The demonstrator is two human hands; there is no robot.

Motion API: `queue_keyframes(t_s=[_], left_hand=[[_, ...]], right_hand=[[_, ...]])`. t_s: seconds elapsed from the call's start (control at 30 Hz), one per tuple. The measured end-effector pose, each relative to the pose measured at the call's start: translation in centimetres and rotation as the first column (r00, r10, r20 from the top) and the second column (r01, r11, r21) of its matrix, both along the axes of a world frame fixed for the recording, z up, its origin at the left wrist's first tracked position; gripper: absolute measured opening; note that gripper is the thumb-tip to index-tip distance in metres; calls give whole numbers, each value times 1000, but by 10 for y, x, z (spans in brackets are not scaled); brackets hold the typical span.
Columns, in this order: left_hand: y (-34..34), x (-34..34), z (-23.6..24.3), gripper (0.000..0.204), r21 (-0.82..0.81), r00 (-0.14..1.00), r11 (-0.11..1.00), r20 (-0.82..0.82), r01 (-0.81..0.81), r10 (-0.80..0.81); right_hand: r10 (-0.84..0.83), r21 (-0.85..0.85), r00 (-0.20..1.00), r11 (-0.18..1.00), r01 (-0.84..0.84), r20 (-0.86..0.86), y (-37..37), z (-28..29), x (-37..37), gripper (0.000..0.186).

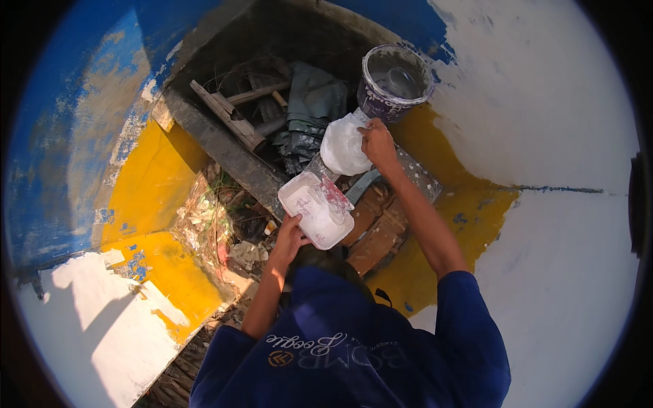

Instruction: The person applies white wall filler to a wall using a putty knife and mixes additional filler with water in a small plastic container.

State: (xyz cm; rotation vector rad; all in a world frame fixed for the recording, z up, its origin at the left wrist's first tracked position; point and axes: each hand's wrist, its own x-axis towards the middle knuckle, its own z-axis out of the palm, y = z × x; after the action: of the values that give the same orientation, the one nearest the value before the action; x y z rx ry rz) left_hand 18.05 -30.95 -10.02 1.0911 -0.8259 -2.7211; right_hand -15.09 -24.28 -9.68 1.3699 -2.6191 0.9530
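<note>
Tray [316, 212], long axis down-right, perhaps tilted

I see plain white on the plastic tray [314, 216] in my left grip [291, 234], broken by a pinkish-red patch. The plastic bag [340, 144] in my right grip [376, 143] is milky white. Just beyond that grip I make out a dark purple bucket [375, 103] splashed white; to its left, a grey-green tarp [316, 98]. Right of both grips, the wall [544, 88] is white; far left, another wall [68, 136] shows blue with worn tan patches.
</note>
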Motion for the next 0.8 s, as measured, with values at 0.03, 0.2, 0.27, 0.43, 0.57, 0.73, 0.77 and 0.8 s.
queue_keyframes(t_s=[0.03,0.2,0.27,0.43,0.57,0.73,0.77,0.8], left_hand=[[-2,1,2,71,4,1000,1000,17,-12,12],[-7,13,10,73,-58,997,998,73,7,-3],[-9,14,8,73,-48,996,999,83,-3,7],[-16,9,-3,72,-44,996,997,57,-60,62],[-24,0,-2,70,-80,997,996,65,-33,39],[-26,-7,8,68,-112,996,993,76,-31,39],[-26,-6,8,67,-117,996,992,72,-37,46],[-26,-5,6,67,-120,997,992,72,-33,42]], right_hand=[[38,91,997,995,-32,-63,-8,-12,1,25],[-44,-72,996,997,39,-77,-44,-21,12,32],[-27,-31,998,999,25,-56,-37,-26,25,35],[-71,111,995,992,62,71,-21,-24,51,44],[-20,149,990,989,-1,141,-9,-34,43,52],[16,124,996,992,-27,92,-12,-28,32,54],[-18,103,998,995,12,53,-17,-20,31,55],[-22,100,998,995,17,53,-20,-22,29,55]])
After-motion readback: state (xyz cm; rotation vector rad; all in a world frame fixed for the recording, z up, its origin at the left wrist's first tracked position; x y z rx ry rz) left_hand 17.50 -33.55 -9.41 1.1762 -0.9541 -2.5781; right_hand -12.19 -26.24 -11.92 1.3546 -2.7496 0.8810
